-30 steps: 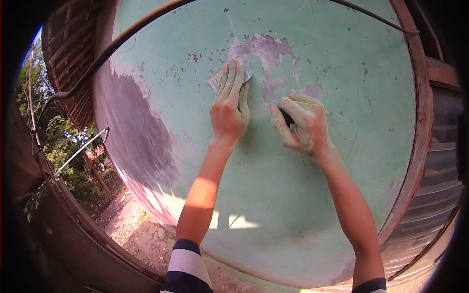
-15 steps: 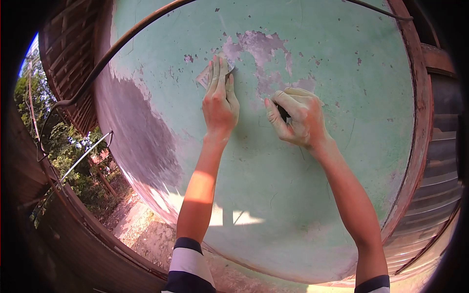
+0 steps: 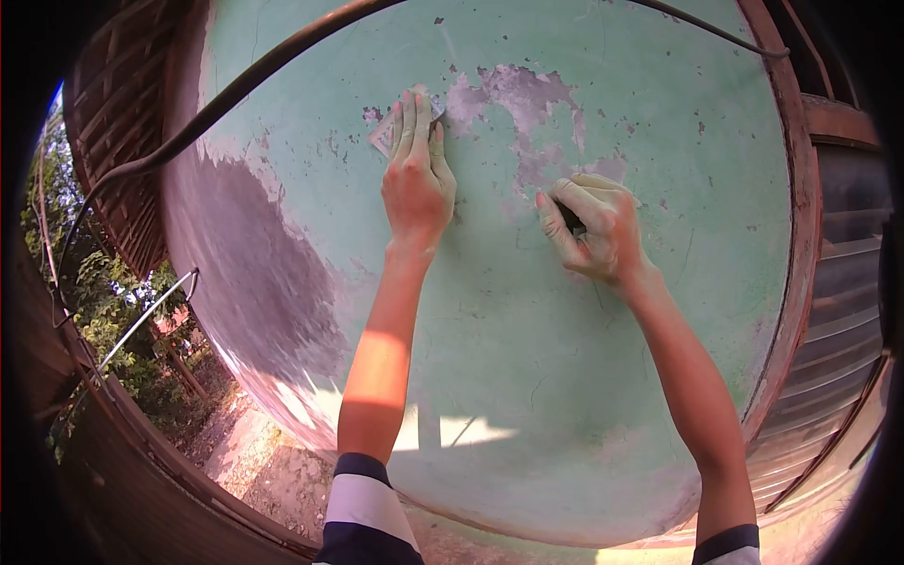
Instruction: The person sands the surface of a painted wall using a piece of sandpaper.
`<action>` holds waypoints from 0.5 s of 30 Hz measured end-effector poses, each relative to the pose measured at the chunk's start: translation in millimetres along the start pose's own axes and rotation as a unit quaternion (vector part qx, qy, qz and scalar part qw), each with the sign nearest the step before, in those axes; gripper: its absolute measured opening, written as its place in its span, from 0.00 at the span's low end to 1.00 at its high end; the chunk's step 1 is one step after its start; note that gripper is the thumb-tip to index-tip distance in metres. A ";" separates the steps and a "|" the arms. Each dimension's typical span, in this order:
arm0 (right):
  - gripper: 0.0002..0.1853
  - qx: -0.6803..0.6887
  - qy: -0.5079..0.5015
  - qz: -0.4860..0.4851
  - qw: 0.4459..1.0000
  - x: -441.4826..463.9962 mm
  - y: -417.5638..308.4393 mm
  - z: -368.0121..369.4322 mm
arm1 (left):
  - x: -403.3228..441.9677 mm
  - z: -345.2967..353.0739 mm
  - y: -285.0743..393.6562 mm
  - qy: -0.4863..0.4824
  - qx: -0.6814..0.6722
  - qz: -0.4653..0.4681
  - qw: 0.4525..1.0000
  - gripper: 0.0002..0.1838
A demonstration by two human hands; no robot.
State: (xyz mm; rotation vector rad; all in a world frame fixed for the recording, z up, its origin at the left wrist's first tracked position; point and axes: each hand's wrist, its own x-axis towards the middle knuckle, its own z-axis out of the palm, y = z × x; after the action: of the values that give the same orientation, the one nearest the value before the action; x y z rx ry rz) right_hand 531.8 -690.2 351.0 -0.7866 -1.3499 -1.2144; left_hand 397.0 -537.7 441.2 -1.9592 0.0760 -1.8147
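My left hand (image 3: 414, 184) lies against the green wall (image 3: 527, 348), its fingers stretched upward over a thin pale sheet (image 3: 381, 137) that is pressed flat to the surface. To the right, my right hand (image 3: 598, 224) is curled with thumb and fingers nearly meeting around a dark gap; whatever it may hold cannot be made out. Pale dust coats the fingers of both hands. Between and above the hands is a peeled purplish-grey patch (image 3: 523, 94) with ragged edges.
A dark cable (image 3: 212, 113) arcs across the upper left. A larger grey bare area (image 3: 254, 254) covers the wall's left side. A wooden frame (image 3: 803, 198) and corrugated metal (image 3: 810, 377) stand at the right. Trees (image 3: 113, 301) and a pale rod (image 3: 146, 318) are at the left.
Relative to the peeled patch, my left hand has moved left with the sheet under it. My right hand keeps its curled shape near the patch's lower end. The camera view has shifted slightly.
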 end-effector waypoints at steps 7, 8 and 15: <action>0.10 -0.028 -0.007 0.004 1.000 -0.9 -0.7 0.5 | -49.3 15.9 25.7 0.033 -0.044 -0.007 0.998 0.24; 0.10 -0.031 -0.006 0.009 0.999 -1.3 -1.7 2.0 | -65.1 14.2 32.5 0.006 -0.047 0.026 0.999 0.24; 0.14 0.011 -0.045 0.104 0.994 11.4 -5.1 -10.8 | -16.7 -10.1 -28.1 0.014 -0.015 -0.006 1.000 0.23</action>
State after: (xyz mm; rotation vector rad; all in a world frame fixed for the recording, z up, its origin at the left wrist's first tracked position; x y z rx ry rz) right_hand 528.1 -703.9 359.5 -0.9512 -1.3168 -1.0099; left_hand 377.8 -509.8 436.2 -1.9585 0.1028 -1.8593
